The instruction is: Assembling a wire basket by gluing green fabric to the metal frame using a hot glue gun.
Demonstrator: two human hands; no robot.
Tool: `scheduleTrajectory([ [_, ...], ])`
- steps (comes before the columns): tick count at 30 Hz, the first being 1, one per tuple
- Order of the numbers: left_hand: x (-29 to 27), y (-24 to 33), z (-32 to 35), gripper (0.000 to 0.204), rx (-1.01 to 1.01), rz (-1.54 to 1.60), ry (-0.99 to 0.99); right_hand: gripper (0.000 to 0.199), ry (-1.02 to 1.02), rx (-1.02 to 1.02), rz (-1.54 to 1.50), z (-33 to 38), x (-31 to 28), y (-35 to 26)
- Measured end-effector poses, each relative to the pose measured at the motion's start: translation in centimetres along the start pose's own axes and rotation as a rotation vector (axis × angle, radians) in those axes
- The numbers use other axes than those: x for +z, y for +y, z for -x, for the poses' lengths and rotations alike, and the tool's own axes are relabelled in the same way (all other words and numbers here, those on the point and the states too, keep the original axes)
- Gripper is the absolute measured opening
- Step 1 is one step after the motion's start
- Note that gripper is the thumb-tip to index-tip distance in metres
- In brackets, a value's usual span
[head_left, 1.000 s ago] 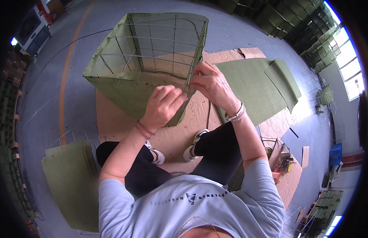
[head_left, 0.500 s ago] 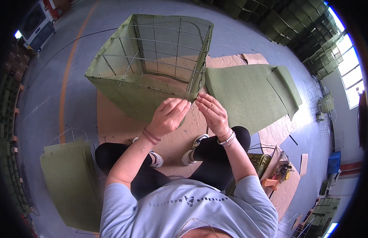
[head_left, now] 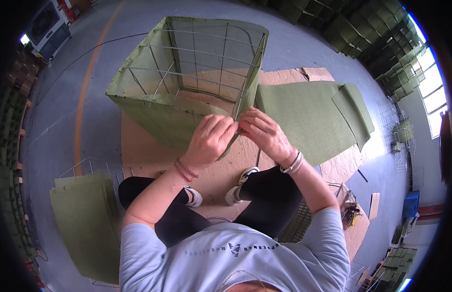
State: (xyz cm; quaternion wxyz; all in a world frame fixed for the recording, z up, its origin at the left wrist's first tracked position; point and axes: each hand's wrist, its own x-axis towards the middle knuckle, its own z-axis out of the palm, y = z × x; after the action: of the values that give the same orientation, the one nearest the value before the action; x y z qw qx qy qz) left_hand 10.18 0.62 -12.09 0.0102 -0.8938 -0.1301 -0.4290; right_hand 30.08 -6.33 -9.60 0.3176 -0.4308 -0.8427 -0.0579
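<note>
Left hand [head_left: 211,138] and right hand [head_left: 266,132] pinch the fabric-covered wire basket [head_left: 160,118] at five o'clock, seemingly edge-fitting; next needs tension!

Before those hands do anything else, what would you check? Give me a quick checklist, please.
1. Both hands at the near corner of the green box: ok; the left hand and right hand meet there.
2. Firm grip: cannot tell; the fingers hide what they pinch.
3. Box fully covered: not ok; wires cross its open upper side.
4. Cardboard underfoot: ok; both shoes are over it.
5. Stacked green sheets in view: ok, on the left.
6. Tools fully visible: not ok; small and partly hidden.
</note>
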Motion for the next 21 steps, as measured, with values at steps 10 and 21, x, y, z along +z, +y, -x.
scheduleTrajectory([
  [10,-1.0,-5.1,-6.9,0.017,-0.224,0.582,-0.792,0.021,-0.457,-0.128,0.012,-4.2,-3.1,1.6],
  [21,-7.3,-4.3,0.1,0.028,-0.06,0.011,0.087,0.044,0.048,0.127,0.078,-0.5,0.3,-5.4],
])
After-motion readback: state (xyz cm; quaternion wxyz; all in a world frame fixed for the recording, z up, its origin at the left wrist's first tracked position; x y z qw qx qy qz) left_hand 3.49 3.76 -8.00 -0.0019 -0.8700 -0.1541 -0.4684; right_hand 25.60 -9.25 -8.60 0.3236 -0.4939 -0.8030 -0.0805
